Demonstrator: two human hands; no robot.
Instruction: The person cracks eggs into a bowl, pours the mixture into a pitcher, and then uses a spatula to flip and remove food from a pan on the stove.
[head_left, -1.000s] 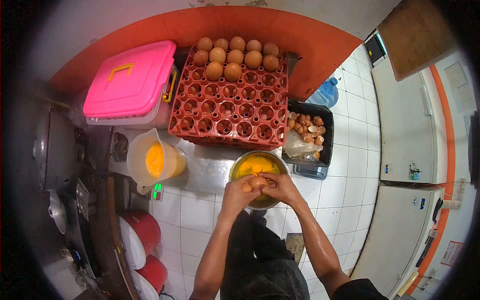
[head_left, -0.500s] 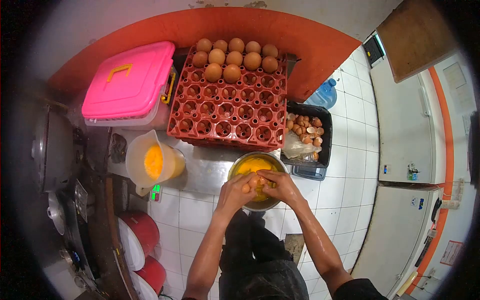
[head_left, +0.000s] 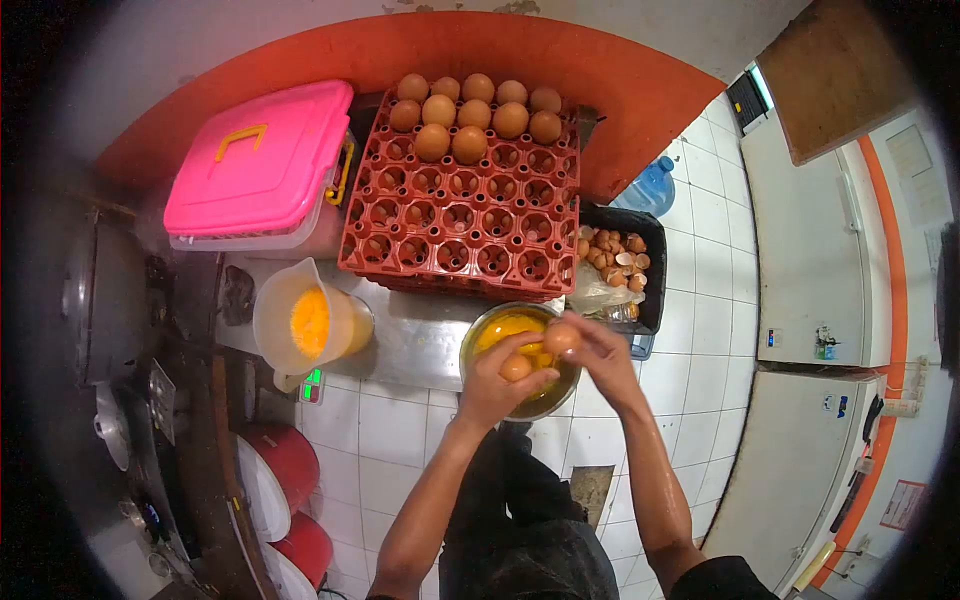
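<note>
I see the steel worktop [head_left: 420, 335] under everything here. Largest on it is the red egg tray [head_left: 462, 215], mostly bare cups, with whole brown eggs [head_left: 472, 105] filling only its far rows. Left of the tray sits a tub with a pink lid [head_left: 258, 160] and yellow handle. Right of the tray a black bin [head_left: 650, 270] holds broken eggshells [head_left: 612, 252]. A clear plastic jug [head_left: 305, 325] with yellow egg inside stands at the near left, and a small scale's green digits show just below it, too small for me to read. No other writing is legible.

The metal bowl [head_left: 480, 345] of yolks sits at the worktop's near edge. My left hand [head_left: 505, 385] is over it, fingers curled round an eggshell half [head_left: 516, 368]. My right hand [head_left: 600, 355] is just beside, at the bowl's right rim, fingers closed round the other shell half [head_left: 561, 338], lifted slightly apart from the first.
</note>
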